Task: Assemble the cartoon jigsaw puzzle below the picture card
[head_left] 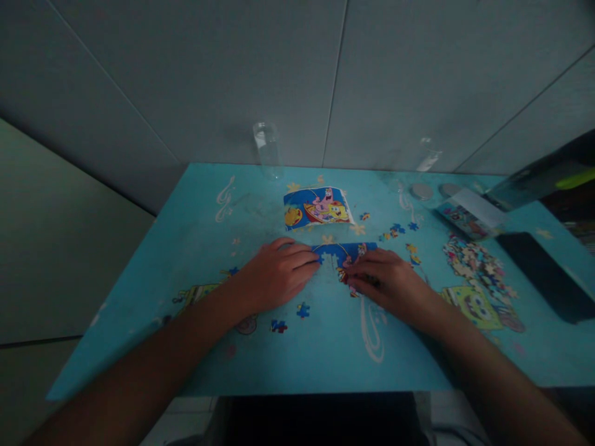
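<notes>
Turquoise table [179, 235], dimly lit. At the centre of the frame, the puzzle [343, 249] is touched at its left edge by the left hand [281, 275], its fingers pressed together, nearly flat. Its right side is touched by the right hand [393, 279], fingers curled; whether anything is pinched cannot be told.

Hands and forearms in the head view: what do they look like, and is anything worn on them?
The left hand and right hand wear no gloves. The left forearm and right forearm have no sleeves in view. I can make out no watch, bracelet or ring, though the picture is dim.
</notes>
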The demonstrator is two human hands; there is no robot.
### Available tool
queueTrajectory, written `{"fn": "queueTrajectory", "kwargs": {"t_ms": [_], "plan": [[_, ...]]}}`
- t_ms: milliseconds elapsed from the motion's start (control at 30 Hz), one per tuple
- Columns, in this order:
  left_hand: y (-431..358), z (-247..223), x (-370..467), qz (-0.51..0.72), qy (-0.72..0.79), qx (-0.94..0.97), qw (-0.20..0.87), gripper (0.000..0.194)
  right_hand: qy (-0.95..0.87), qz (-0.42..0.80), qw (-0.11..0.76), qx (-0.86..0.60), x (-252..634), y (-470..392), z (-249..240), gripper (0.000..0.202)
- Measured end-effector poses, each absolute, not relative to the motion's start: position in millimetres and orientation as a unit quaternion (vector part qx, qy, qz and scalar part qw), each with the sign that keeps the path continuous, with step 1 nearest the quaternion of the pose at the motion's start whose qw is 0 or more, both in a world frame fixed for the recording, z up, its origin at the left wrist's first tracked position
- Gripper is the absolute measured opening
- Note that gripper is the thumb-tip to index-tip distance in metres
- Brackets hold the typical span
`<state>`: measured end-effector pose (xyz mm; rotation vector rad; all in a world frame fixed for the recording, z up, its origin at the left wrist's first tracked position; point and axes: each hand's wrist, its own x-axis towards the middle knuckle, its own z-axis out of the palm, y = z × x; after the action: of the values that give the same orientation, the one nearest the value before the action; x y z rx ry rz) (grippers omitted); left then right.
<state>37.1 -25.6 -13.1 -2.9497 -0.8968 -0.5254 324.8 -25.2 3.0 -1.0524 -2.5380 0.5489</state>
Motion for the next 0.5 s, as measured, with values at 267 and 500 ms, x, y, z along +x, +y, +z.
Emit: {"fn": "queueTrajectory", "kwargs": {"t_ms": [267, 500], "plan": [[-24.6, -13.6, 36.0, -0.169, -0.281, -0.945, 0.010, 0.028, -0.890, 0.193, 0.172, -0.374, 323.0, -26.9, 2.0, 0.019], [-24.7, -12.3, 36.2, -0.159, -0.282, -0.946, 0.010, 0.028, -0.883, 0.199, 0.175, -0.388, 325.7, -24.8, 5.2, 0.018]]}}
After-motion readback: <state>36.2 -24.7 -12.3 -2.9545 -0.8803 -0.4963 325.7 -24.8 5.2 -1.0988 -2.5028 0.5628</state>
